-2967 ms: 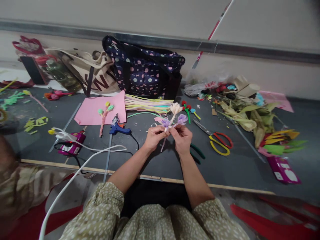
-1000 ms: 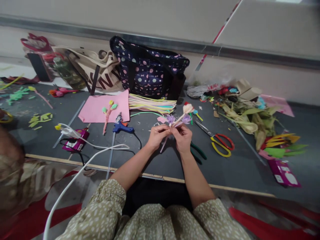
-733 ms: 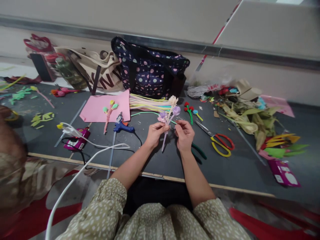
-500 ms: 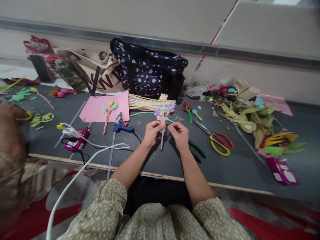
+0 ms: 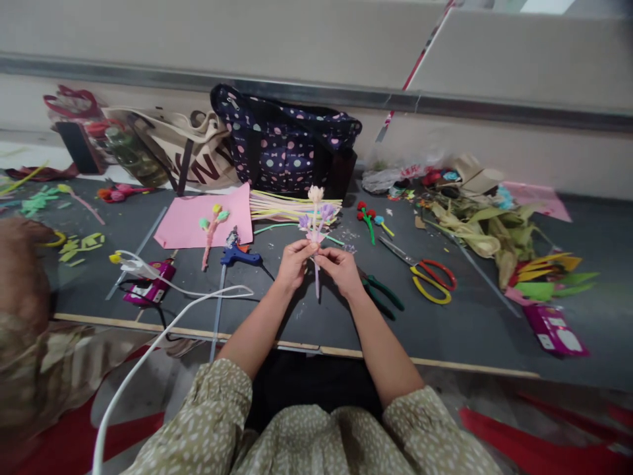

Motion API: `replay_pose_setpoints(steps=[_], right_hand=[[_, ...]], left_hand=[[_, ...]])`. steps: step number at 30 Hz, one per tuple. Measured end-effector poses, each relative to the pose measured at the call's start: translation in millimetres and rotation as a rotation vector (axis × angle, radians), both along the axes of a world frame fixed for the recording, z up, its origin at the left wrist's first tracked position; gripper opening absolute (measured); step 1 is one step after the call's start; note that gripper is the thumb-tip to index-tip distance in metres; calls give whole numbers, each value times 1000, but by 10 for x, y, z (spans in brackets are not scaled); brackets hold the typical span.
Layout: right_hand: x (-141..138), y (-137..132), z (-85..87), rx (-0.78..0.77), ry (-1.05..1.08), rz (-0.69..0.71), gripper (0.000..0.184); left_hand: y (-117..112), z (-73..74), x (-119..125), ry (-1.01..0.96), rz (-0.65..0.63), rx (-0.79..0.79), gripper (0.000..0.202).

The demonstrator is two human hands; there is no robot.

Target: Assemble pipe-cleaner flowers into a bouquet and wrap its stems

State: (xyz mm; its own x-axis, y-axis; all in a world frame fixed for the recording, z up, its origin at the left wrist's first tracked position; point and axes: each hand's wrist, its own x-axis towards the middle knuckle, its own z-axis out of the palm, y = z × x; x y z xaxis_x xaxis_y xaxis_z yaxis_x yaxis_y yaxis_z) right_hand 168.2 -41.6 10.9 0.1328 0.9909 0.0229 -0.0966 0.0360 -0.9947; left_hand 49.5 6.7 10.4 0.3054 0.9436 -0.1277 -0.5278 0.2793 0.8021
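Note:
Upright in front of me is a craft flower stem (image 5: 317, 280) with lilac blooms and a cream one on top. My left hand (image 5: 295, 262) pinches it just below the blooms. From the other side, my right hand (image 5: 341, 267) has its thumb and fingertips pressed against the same stem. Green-handled pliers (image 5: 380, 295) lie just right of my right hand. A blue glue gun (image 5: 241, 255) rests to the left of my left hand. Behind the flower lies a bundle of pale fuzzy craft stems (image 5: 281, 204).
Scissors (image 5: 425, 276) with red and yellow handles lie at right, near red craft flowers (image 5: 366, 218) and dried husks (image 5: 479, 231). A pink sheet (image 5: 182, 221) and a white cable (image 5: 168, 330) are at left. A co-worker's hand (image 5: 24, 264) is at far left. Bags (image 5: 287, 145) line the back.
My right hand has moved in from beside the stem and now touches it below the blooms. My left hand keeps its pinch. The whole view has shifted slightly.

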Motion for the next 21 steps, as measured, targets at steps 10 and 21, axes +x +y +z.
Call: replay_pose_setpoints(steps=[10,21], right_hand=[[10,-30,-10,-34,-94,214,26],[-43,7,-158,49,-380,103,27]], left_hand=[[75,-48,-31,-55,59,-61,31],[98,-48,-56,-41,133,-55,31]])
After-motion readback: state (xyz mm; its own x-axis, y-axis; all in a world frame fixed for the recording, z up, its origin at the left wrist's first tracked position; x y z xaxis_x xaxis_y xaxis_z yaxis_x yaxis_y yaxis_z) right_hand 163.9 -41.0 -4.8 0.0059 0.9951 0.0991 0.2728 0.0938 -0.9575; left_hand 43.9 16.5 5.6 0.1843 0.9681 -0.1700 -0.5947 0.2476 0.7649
